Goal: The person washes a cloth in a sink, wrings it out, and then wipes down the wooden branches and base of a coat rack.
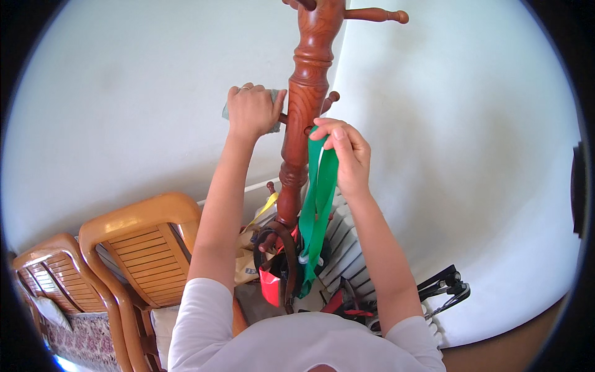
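A turned reddish-brown wooden coat stand [307, 100] rises in front of me, with pegs sticking out at several heights. My left hand [253, 110] grips a grey-green cloth [226, 111] on the left of the post, over a peg whose base shows by the thumb. On the right side, the fingers of my right hand [346, 151] pinch the top of a green ribbon strap [320, 190] close to another peg [308, 130]. The strap hangs in a long loop beside the post. Whether it still rests on that peg is hard to tell.
Bags hang low on the stand, among them a red one [270, 286] and a tan one [246, 267]. A white radiator [344, 242] stands behind. Wooden slatted chairs [148, 260] are at the left. An upper peg [376, 15] juts right; a black folded frame [444, 288] leans near the wall.
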`<state>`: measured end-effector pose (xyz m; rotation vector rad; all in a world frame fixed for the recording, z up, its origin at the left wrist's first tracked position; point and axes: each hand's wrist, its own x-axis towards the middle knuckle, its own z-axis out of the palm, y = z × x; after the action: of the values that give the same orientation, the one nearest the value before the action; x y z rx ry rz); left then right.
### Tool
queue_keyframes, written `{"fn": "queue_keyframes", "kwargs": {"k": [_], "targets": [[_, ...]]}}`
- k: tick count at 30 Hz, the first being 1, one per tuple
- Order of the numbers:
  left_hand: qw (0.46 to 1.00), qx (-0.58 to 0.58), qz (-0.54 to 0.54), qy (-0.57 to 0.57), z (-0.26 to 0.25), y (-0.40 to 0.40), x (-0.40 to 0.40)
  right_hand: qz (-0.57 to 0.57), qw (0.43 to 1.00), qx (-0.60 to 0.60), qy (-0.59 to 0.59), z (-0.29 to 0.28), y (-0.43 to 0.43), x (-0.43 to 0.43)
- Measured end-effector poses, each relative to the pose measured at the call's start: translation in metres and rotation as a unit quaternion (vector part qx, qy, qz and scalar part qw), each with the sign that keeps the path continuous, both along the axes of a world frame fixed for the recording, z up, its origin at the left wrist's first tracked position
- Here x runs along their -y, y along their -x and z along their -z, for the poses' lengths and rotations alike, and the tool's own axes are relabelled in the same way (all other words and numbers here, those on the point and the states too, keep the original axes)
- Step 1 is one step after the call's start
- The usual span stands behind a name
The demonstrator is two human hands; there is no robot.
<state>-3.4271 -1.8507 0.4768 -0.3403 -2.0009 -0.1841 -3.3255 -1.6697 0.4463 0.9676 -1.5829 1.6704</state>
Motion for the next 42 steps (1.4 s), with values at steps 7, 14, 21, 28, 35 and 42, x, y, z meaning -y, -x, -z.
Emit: {"fn": "queue_keyframes", "kwargs": {"k": [7, 14, 21, 28, 35, 42], "targets": [[0.718, -0.008, 0.366, -0.593, 0.014, 0.000, -0.020, 0.018, 1.000, 0.009, -0.002, 0.003, -0.001, -0.001], [0.745, 0.010, 0.352, -0.567, 0.086, -0.043, -0.070, 0.013, 1.000, -0.001, 0.024, 0.001, -0.002, 0.009], [0.835, -0.028, 0.445, -0.321, 0.018, -0.071, -0.077, -0.034, 0.998, -0.020, 0.051, 0.001, 0.001, 0.009], [0.900, 0.022, 0.345, -0.265, -0.065, -0.024, -0.072, -0.005, 0.999, 0.003, 0.039, 0.002, 0.000, 0.009], [0.841, 0.032, 0.399, -0.363, -0.012, -0.014, -0.055, 0.098, 0.947, -0.135, -0.275, -0.055, -0.010, -0.018], [0.512, 0.083, 0.657, -0.547, 0.030, -0.140, -0.092, 0.012, 0.977, -0.204, -0.068, -0.105, -0.026, 0.034]]}}
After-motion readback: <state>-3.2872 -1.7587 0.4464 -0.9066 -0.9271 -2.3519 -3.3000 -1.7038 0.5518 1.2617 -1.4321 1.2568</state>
